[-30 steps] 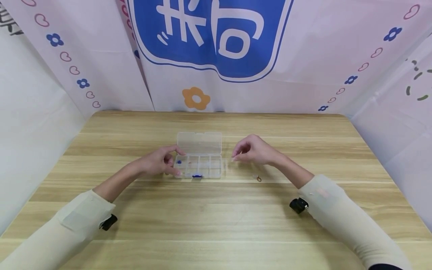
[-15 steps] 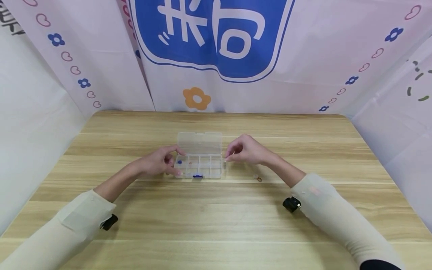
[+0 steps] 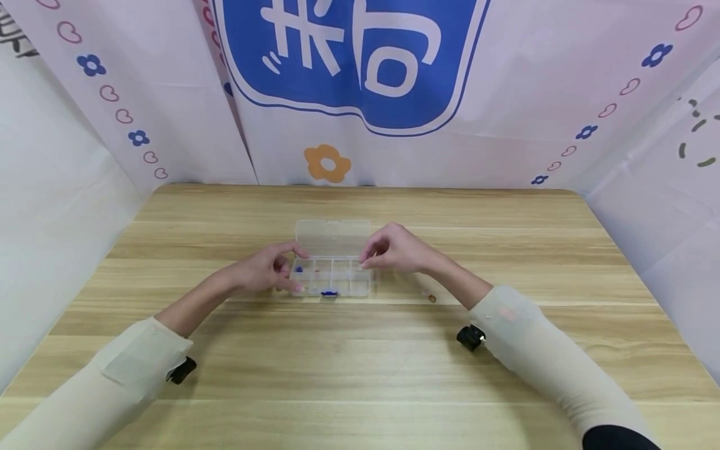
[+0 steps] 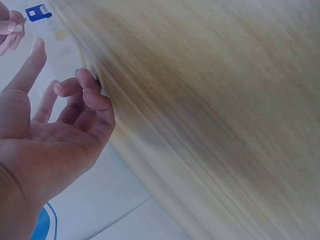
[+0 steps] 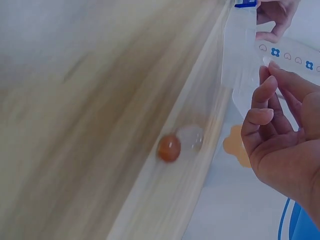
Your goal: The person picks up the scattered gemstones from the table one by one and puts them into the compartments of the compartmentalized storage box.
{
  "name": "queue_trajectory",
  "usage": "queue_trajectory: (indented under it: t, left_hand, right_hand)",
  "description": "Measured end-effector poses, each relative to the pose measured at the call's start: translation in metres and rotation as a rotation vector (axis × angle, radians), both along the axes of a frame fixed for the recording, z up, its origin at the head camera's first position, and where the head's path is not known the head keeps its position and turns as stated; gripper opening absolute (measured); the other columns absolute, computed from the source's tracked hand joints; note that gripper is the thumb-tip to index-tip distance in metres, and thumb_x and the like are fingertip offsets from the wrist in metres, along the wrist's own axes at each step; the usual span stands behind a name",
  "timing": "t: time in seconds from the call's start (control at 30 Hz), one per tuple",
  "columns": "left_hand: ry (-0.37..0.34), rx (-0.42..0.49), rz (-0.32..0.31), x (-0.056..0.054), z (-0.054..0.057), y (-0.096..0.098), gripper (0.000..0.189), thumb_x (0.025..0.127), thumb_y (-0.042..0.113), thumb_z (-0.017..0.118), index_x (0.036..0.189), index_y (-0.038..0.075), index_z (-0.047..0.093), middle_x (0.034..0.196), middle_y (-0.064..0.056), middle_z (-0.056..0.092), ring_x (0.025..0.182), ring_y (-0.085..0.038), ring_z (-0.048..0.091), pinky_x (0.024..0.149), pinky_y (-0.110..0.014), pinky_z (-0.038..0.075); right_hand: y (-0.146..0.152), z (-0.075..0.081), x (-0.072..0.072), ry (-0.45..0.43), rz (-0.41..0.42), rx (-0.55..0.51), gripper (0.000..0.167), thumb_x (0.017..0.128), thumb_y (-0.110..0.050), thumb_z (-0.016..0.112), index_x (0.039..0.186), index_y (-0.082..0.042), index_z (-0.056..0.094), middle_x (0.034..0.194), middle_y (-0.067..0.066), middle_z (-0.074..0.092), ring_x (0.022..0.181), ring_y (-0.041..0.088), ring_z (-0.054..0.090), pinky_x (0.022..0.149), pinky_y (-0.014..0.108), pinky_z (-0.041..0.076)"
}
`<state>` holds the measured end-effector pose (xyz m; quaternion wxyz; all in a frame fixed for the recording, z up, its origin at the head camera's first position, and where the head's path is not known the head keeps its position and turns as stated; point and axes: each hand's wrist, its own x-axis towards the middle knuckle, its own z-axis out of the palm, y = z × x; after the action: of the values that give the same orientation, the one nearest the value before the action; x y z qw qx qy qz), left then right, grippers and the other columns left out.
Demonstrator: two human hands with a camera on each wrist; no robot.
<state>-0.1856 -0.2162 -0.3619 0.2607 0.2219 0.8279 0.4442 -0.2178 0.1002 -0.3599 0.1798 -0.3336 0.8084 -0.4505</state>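
Note:
A clear plastic compartment box (image 3: 340,285) lies on the table with its lid (image 3: 326,237) folded back and a blue latch (image 3: 329,293) at the front. My left hand (image 3: 260,269) grips the box's left end between thumb and index finger, its other fingers curled in. Over the back right compartment, my right hand (image 3: 398,250) pinches a small clear bead (image 5: 265,61) between thumb and index fingertip, mostly hidden by them. A blue bead (image 3: 299,269) sits in the back left compartment. A small reddish piece (image 3: 317,271) shows in the compartment beside it.
To the right of the box, an orange-brown bead (image 5: 169,148) and a clear bead (image 5: 191,138) lie side by side on the wooden table (image 3: 349,362). A printed white cloth (image 3: 478,156) hangs behind the table's far edge.
My right hand has moved left from beside the box to over its right end, carrying the pinched clear bead. My left hand has kept its place on the box.

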Motion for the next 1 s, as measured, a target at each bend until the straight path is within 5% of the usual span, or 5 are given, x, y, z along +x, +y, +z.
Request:
queue_trajectory:
  t: [0.27, 0.53, 1.0]
  left_hand:
    - [0.001, -0.003, -0.002, -0.002, 0.0, 0.001, 0.06, 0.09, 0.002, 0.078, 0.14, -0.008, 0.046, 0.071, -0.003, 0.047, 0.06, -0.01, 0.04, 0.056, -0.023, 0.037]
    - [-0.006, 0.0, 0.009, 0.0, -0.001, 0.001, 0.06, 0.09, 0.002, 0.079, 0.139, -0.009, 0.046, 0.07, -0.003, 0.047, 0.06, -0.009, 0.04, 0.056, -0.023, 0.037]
    - [-0.011, 0.005, 0.009, 0.001, -0.001, 0.001, 0.061, 0.09, 0.003, 0.079, 0.14, -0.009, 0.045, 0.07, -0.003, 0.048, 0.059, -0.009, 0.041, 0.055, -0.023, 0.037]
  right_hand:
    - [-0.013, -0.003, 0.0, -0.019, 0.026, -0.021, 0.003, 0.089, 0.006, 0.076, 0.092, 0.008, 0.076, 0.085, 0.009, 0.076, 0.074, 0.017, 0.068, 0.064, 0.023, 0.053]
    - [-0.021, -0.004, 0.001, -0.011, 0.049, -0.009, 0.004, 0.09, 0.003, 0.076, 0.092, 0.007, 0.077, 0.084, 0.009, 0.075, 0.079, 0.035, 0.07, 0.062, 0.024, 0.054]
    - [-0.027, -0.004, 0.002, -0.016, 0.054, -0.012, 0.003, 0.09, 0.002, 0.077, 0.092, 0.004, 0.077, 0.083, 0.005, 0.075, 0.074, 0.021, 0.068, 0.061, 0.022, 0.051]
